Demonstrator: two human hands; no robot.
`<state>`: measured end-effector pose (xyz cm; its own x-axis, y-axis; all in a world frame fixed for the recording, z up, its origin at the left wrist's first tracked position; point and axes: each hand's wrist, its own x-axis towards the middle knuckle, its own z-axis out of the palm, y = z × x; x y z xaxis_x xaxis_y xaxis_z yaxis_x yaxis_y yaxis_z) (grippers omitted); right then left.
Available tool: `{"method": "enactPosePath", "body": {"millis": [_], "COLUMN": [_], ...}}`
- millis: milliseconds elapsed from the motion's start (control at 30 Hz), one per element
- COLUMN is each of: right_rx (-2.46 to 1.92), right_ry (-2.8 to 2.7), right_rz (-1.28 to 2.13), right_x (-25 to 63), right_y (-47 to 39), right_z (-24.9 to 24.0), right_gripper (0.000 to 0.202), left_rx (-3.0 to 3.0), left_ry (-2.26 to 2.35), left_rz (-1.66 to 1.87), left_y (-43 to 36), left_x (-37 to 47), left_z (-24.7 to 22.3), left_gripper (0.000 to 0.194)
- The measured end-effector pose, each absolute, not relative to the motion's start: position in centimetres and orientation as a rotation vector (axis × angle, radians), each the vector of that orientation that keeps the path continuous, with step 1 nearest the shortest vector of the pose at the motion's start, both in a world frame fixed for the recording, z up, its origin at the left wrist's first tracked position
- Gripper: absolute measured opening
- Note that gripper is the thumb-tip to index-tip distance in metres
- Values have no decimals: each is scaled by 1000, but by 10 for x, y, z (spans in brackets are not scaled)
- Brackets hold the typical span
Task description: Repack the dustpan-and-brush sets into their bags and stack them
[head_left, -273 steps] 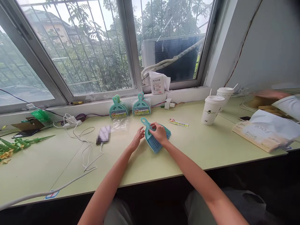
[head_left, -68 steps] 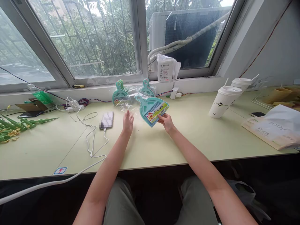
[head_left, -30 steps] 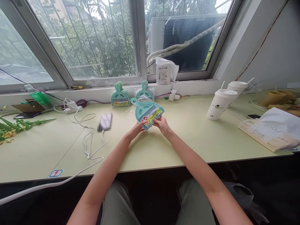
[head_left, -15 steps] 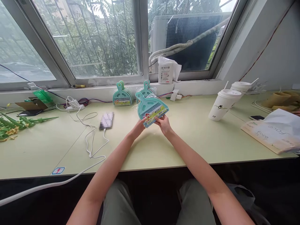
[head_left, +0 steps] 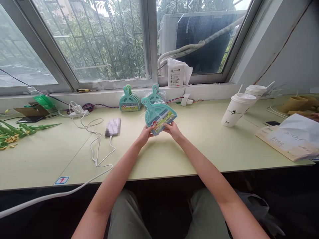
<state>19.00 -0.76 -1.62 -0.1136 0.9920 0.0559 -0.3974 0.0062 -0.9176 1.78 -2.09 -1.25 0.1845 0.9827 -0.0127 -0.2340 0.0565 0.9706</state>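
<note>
A teal mini dustpan and brush set (head_left: pixel 158 113) in clear wrapping, with a printed label along its lower edge, is held tilted above the table. My left hand (head_left: pixel 146 135) grips its lower left corner. At the lower right edge, my right hand (head_left: pixel 173 131) is closed on the same set, thumb over the label. Right behind it, more wrapped dustpan sets (head_left: pixel 156 91) lean against the wall under the sill. Another stack of dustpan sets (head_left: pixel 129 99) stands to their left.
White cables and a blurred white device (head_left: pixel 113 127) lie on the left of the table (head_left: pixel 199 149). Two lidded cups (head_left: pixel 236 109) with straws and a tissue pack (head_left: pixel 284 141) stand at right. A white package (head_left: pixel 175 76) sits on the sill. Green plastic pieces (head_left: pixel 22 131) lie far left.
The held dustpan set has shifted slightly left and its label side has turned a little. Both hands keep hold of it; the camera view has moved slightly.
</note>
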Motion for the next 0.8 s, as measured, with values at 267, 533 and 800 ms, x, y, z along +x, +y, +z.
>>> {"method": "enactPosePath", "body": {"millis": [267,533,800], "right_rx": [-1125,-1209,-1121], "right_ry": [-1263,-1865,-1685], "right_rz": [1410,-14,121], "right_x": [205,218,221], "right_y": [-7,-3,12], "right_z": [-13,-20,-29], "right_gripper": [19,55,15], "left_rx": [940,675,873], "left_ry": [880,988,948], "left_rz": [1112,1283,930], "left_y": [-8,-1,-1], "left_x": [-13,-24,-28], "left_z": [-14,-15,-18], "left_gripper": [50,39,40]}}
